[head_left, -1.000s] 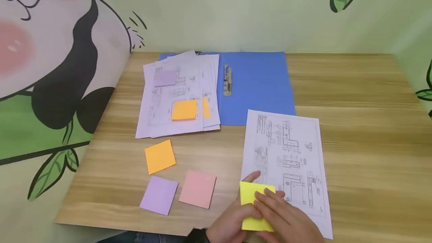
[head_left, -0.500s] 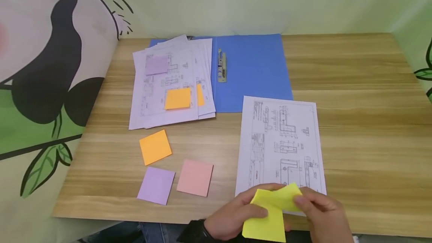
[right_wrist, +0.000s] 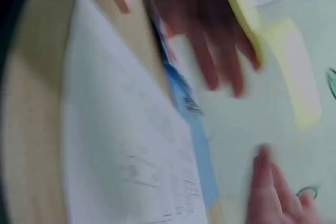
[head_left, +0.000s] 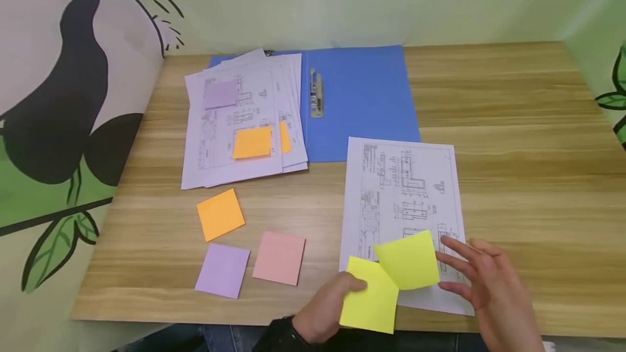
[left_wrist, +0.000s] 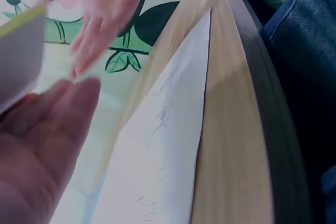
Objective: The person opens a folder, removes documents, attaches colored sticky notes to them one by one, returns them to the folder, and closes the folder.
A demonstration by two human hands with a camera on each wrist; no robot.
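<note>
Notes are what we work with on this wooden surface [head_left: 513, 124]. Our left grip [head_left: 325, 314] holds the yellow pad [head_left: 369, 300] at 6 o'clock, with the thumb curled over its left edge. One loose yellow note [head_left: 408, 261] sits at 1 o'clock from the pad, over the bottom of the drawing sheet [head_left: 401, 189]. Our right grip [head_left: 489, 281] is at 3 o'clock from that note. Its fingers are straight and spread out, and the tips are right at the note's edge. We cannot tell if they touch it.

We think the note is just being put on the sheet. The next move needs a flat press on the note's top strip so it sticks and does not curl.

At 8 o'clock lie an orange pad [head_left: 220, 214], a purple pad [head_left: 222, 270] and a pink pad [head_left: 279, 258]. At 12 o'clock lies a blue folder [head_left: 362, 102], with a pile of papers [head_left: 239, 124] on its left half.
</note>
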